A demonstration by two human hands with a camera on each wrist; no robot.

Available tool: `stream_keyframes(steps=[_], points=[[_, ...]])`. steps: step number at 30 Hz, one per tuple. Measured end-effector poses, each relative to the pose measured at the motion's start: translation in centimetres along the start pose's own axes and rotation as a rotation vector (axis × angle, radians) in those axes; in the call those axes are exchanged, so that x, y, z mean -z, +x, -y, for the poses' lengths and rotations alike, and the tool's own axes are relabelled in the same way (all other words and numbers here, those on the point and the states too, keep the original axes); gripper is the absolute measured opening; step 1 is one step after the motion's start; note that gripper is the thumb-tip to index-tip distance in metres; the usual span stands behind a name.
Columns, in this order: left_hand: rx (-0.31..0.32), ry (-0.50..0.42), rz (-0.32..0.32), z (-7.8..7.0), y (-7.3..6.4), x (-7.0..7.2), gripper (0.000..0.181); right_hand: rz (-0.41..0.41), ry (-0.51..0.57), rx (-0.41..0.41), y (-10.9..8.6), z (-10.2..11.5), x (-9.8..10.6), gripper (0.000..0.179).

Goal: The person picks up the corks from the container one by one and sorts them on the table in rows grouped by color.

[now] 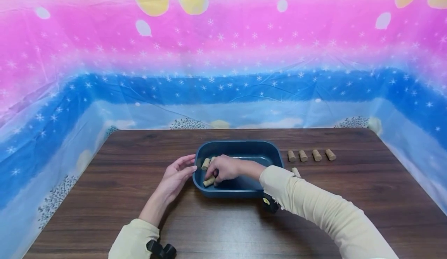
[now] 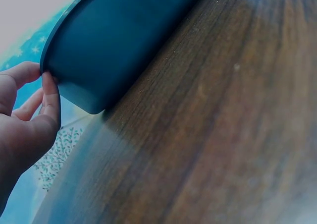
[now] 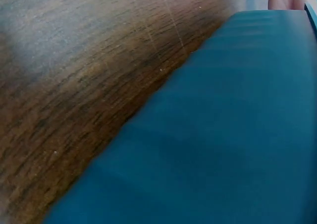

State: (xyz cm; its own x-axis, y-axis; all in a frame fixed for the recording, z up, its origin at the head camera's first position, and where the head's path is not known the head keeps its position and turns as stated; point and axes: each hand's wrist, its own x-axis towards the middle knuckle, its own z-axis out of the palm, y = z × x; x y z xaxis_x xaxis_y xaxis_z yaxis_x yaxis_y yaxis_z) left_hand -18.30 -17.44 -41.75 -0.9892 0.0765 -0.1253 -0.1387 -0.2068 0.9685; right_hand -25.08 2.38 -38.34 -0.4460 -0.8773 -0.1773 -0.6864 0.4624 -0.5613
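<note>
A dark blue rectangular tub (image 1: pixel 241 193) stands on the table. At its left end, my left hand (image 1: pixel 177 176) pinches the rim between thumb and fingers, which the left wrist view shows from close by. My right hand (image 1: pixel 225 168) reaches down inside the tub, its fingertips pinching a cork (image 1: pixel 209 181) low near the left wall. Behind that cork lies another cork (image 1: pixel 205 164), and one more (image 1: pixel 212 159) is partly covered by the right hand. The right wrist view shows the tub's outer wall (image 3: pixel 213 125) but not the right hand.
Several corks (image 1: pixel 302 156) form a row on the wooden table (image 1: pixel 115 181) to the tub's right. Nearer, a cork (image 1: pixel 296 172) is partly hidden by the right sleeve (image 1: pixel 314 200). A patterned cloth (image 1: pixel 223 88) hangs behind the table and along its sides.
</note>
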Motion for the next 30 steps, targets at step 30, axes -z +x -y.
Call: stream_keyframes(steps=[30], points=[[0.012, 0.044, -0.03, 0.0, 0.2, -0.2, 0.046, -0.098, 0.114, -0.123, -4.2, -0.4, 2.4, 0.037]])
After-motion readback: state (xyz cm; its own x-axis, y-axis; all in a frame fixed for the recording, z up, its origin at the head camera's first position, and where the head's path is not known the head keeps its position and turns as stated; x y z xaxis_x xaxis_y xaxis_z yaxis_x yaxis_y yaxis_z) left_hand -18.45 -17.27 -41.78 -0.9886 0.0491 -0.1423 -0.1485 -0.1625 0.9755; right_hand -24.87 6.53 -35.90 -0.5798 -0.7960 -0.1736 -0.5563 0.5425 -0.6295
